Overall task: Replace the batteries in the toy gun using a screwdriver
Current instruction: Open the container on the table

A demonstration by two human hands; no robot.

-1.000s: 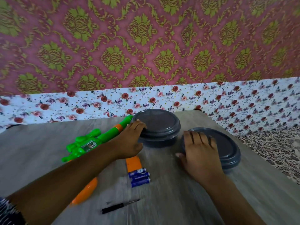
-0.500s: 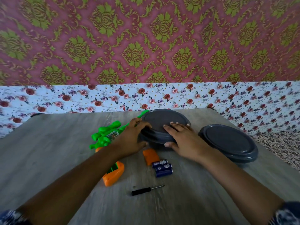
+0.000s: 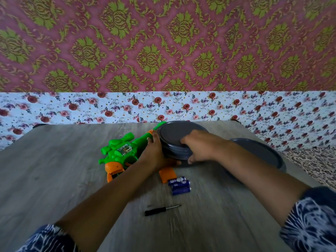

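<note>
Toy gun [image 3: 125,151] lies on the table [image 3: 54,170], just left of the grey lidded container [image 3: 177,140]; its orange battery cover [image 3: 167,174] is off, blue batteries [image 3: 179,185] loose beside that, screwdriver [image 3: 161,210] nearer the camera. Left hand [image 3: 154,153] and right hand [image 3: 198,148] both curl round the container's rim, gripping it. Judgement: cover removed; batteries not yet fitted, cover not screwed back.

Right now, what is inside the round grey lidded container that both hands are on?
Cannot be seen: the round grey lidded container is closed by its opaque lid. Only the left hand and right hand gripping its rim show, with a green toy gun beside it.
</note>
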